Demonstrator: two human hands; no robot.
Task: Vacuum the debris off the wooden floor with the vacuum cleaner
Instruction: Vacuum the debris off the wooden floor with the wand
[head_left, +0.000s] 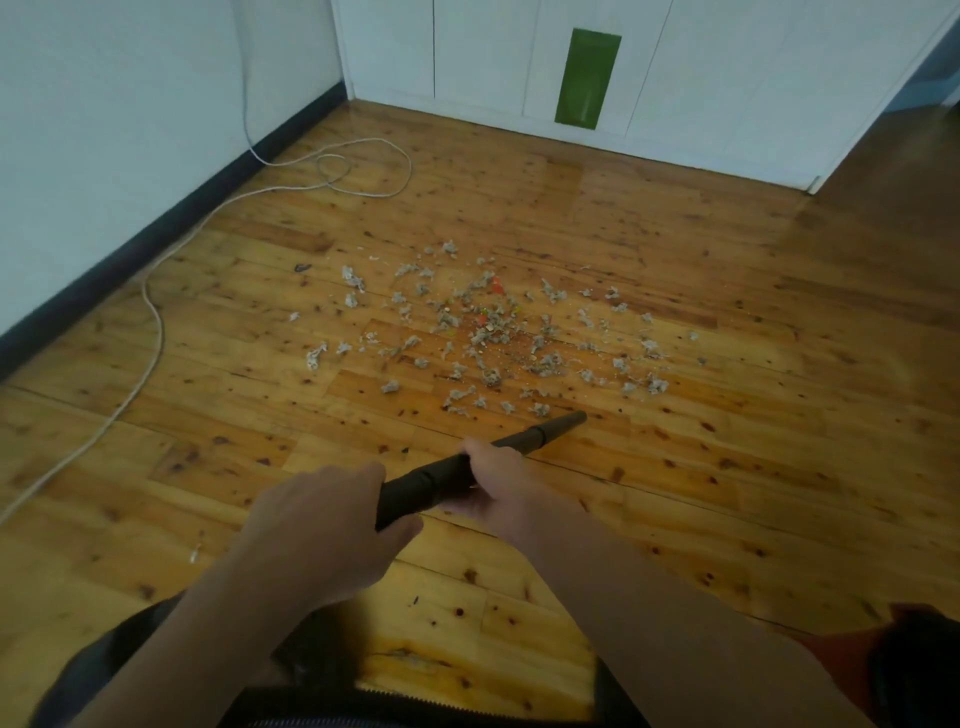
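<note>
A black vacuum tube (436, 475) slants from the lower middle up to the right, its open tip (577, 417) just short of the debris. My left hand (317, 530) grips the tube's near end. My right hand (496, 480) grips it farther along. Grey fluff and small coloured bits of debris (488, 332) lie scattered over the middle of the wooden floor (753, 415). The vacuum's ribbed hose (410, 696) shows at the bottom edge.
A white power cord (150, 306) loops along the left wall with its dark skirting. White cabinet doors with a green panel (587, 78) stand at the back. A dark red-and-black object (914, 665) sits at the bottom right.
</note>
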